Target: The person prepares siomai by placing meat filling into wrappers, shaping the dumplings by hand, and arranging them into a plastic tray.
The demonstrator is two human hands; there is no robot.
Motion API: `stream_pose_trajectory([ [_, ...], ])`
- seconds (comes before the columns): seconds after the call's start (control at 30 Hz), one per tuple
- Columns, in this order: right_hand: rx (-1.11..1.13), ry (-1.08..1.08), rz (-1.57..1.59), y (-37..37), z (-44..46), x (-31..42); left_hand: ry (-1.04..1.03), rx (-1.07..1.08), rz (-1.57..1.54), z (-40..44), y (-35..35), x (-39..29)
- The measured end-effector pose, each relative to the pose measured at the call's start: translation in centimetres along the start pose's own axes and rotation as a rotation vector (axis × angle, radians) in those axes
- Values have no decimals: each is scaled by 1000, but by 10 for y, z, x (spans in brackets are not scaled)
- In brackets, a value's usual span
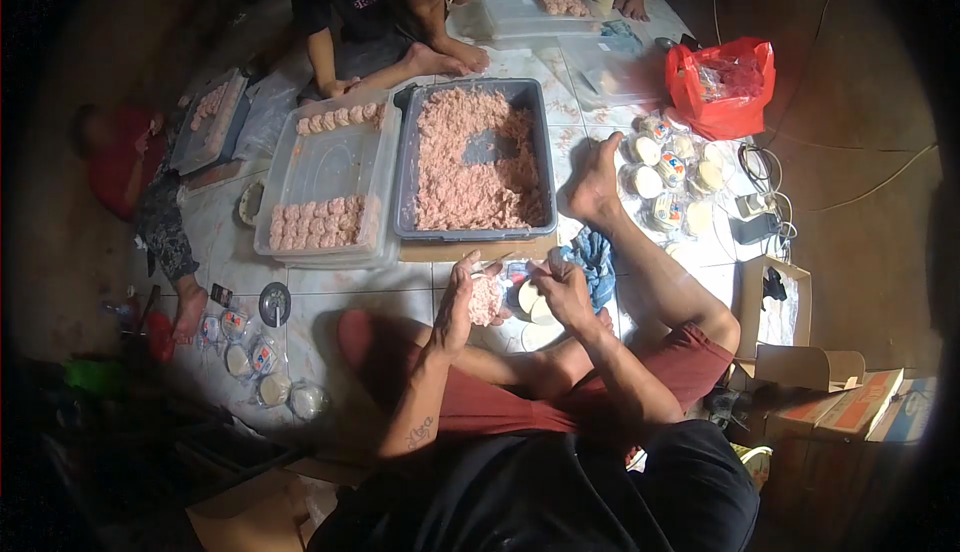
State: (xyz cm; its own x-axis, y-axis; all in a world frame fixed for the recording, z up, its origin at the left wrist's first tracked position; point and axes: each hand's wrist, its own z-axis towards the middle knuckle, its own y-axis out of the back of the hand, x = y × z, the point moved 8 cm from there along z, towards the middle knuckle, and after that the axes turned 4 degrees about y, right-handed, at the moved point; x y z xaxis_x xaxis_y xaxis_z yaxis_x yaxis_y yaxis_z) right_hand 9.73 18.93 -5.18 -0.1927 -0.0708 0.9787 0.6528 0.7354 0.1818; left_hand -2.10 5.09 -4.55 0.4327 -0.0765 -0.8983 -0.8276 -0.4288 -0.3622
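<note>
In front of my crossed legs, my left hand [456, 304] curls around a lump of pink minced filling [486, 300]. My right hand [566, 294] is closed a little to the right of it, fingers pinched together; what they hold, if anything, is too small to make out. Pale round wrappers [541, 336] lie on the floor between and below my hands. Beyond them stands a grey tub [549, 192] of the same pink filling, its bottom showing in one patch. Left of the tub, a clear plastic container [325, 167] carries rows of shaped pink pieces [318, 224].
A blue cloth [596, 270] lies by my right hand. Packs of round wrappers [668, 174] sit at right near a red plastic bag [722, 87] and cables; more packs [262, 354] lie at left. Other people sit around further containers [500, 17] at the back and left.
</note>
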Motion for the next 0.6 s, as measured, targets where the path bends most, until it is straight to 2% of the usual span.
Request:
stream_pose_trajectory([
  [0.03,-46,18,215,-4,-3,11,-1,2,3,0,-2,-3],
  [0.07,-39,-119,305,-7,-12,12,-16,9,52,1,-5,-6],
  [0.1,162,-351,348,-17,-16,-2,-29,15,101,2,-8,-8],
  [0.17,283,-298,334,-30,-21,4,-30,32,114,5,-11,-6],
  [0.2,352,-128,341,-36,-21,13,8,91,27,4,-15,-6],
  [0.23,277,-169,459,-36,-26,27,46,151,-59,2,-20,-9],
  [0.27,261,-113,505,-32,-28,46,77,200,-250,2,-19,-17],
  [0.3,245,-60,551,-27,-29,61,93,235,-309,-2,-20,-31],
  [0.37,316,-79,535,-25,-31,73,253,286,-136,-1,-17,-16],
  [0.4,387,-83,510,-27,-31,77,-120,373,275,2,-20,-13],
  [0.43,387,-81,510,-27,-29,78,-231,218,538,8,-24,-9],
  [0.5,127,76,318,-8,-22,84,-483,105,830,0,-29,-27],
  [0.53,-12,256,119,6,-17,93,-475,120,763,0,-32,-43],
  [0.57,-67,211,268,14,-22,86,-314,-8,754,5,-31,-47],
  [0.6,-80,135,227,19,-23,73,-428,-48,826,8,-26,-53],
])
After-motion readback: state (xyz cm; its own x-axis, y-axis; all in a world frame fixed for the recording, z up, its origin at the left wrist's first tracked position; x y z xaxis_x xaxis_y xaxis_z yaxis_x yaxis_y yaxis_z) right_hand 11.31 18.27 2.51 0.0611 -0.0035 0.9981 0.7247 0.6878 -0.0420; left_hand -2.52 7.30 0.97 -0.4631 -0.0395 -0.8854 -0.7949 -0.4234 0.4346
